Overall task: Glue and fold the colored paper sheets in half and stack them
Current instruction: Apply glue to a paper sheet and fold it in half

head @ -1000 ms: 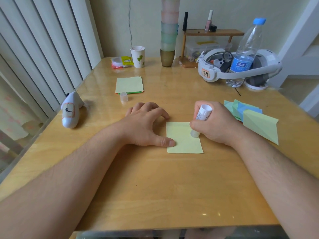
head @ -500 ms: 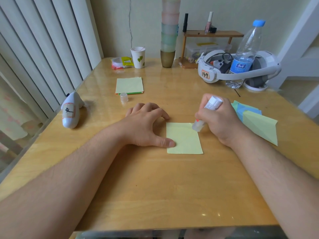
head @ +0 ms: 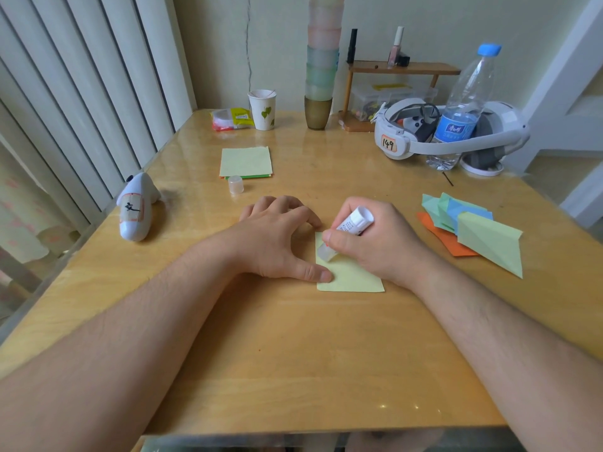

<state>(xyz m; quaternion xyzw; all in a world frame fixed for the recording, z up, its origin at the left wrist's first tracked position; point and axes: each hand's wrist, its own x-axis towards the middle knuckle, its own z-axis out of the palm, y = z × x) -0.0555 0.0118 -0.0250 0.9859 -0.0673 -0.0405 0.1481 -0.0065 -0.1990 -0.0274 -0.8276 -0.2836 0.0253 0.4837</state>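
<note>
While the left hand (head: 277,243) rests with thumb tip and curled fingertips on the table (head: 293,353) at the left edge of the yellow-green sheet (head: 352,277), gripping nothing, the right hand (head: 375,236) is wrapped round the glue stick (head: 347,231). Stick long axis runs diagonal: clear tip down-left, touching the sheet near its far-left corner; white butt end up-right, poking out between thumb and index. Sheet lies flat, long axis running near-to-far, left of table centre line; its right part is hidden under the right hand. Relative to the sheet: glue cap (head: 235,184) stands upright far-left, just in front of the flat paper stack (head: 245,162), which shows a green edge underneath. Folded paper pile (head: 470,230) sits to the right, well apart, pale green piece on top, blue and orange under it. White controller (head: 135,208) lies well to the left near the table edge. Paper cup (head: 262,109), stacked cups (head: 321,66), headset (head: 450,135) and water bottle (head: 463,106) are all along the far side.
</note>
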